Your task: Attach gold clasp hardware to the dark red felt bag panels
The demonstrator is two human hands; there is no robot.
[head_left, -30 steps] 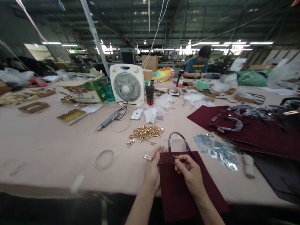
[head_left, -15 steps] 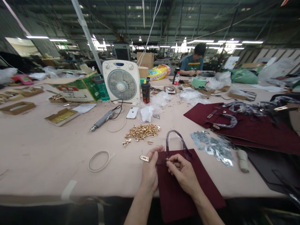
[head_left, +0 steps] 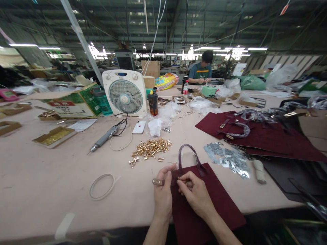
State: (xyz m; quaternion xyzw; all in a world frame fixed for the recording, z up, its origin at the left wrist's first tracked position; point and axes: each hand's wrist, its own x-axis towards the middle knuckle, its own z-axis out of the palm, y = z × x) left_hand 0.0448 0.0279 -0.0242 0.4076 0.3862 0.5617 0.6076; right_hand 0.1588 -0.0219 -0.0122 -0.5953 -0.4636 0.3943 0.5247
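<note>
A maroon bag panel [head_left: 217,204] with a film-wrapped handle [head_left: 187,147] lies over the table's front edge. My left hand [head_left: 162,195] is closed at the panel's upper left corner, around a maroon strap. A metal plate [head_left: 158,182] at the strap's end sticks out to the left of the thumb. My right hand [head_left: 198,194] pinches a small gold metal piece [head_left: 179,178] at the panel, just below the handle's left foot. The fingers hide most of that piece. Beyond my hands is a heap of gold hardware pieces [head_left: 150,148].
Grey metal plates [head_left: 227,158] and a beige roll [head_left: 259,172] lie right of the panel. More maroon bag pieces [head_left: 268,139] are stacked behind. A power screwdriver [head_left: 103,139], a tape ring [head_left: 102,187], a phone [head_left: 139,127] and a fan [head_left: 125,93] occupy the left side. A co-worker [head_left: 201,69] sits opposite.
The camera view has turned a little to the right. The metal plate at my left hand has tilted and looks darker. My right fingers stay pinched at the same spot.
</note>
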